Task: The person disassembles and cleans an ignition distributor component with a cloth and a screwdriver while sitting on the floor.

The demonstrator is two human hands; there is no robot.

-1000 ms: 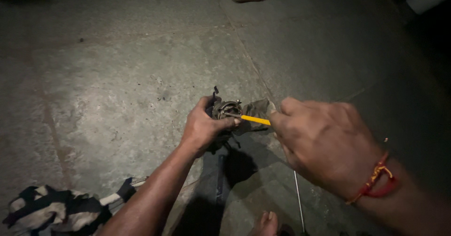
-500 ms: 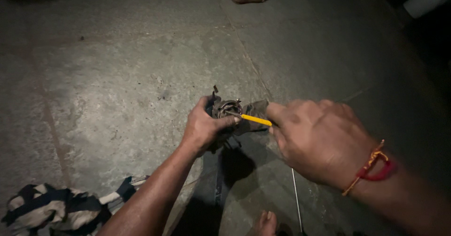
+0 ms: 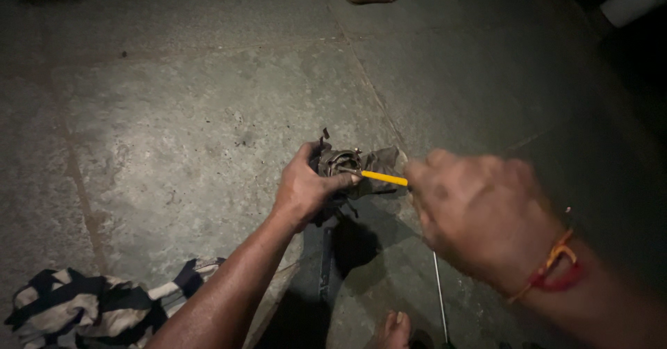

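Left hand (image 3: 304, 190) clenches the grimy metal part (image 3: 344, 165) just above the floor (image 3: 174, 112), right hand (image 3: 479, 213) grips the yellow-shafted tool (image 3: 384, 178), long axis running leftward from right fist, tip touching the part's open ring beside left fingers.

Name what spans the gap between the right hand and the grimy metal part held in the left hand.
In the head view, a thin yellow tool shaft runs from the right hand to the metal part gripped by the left hand.
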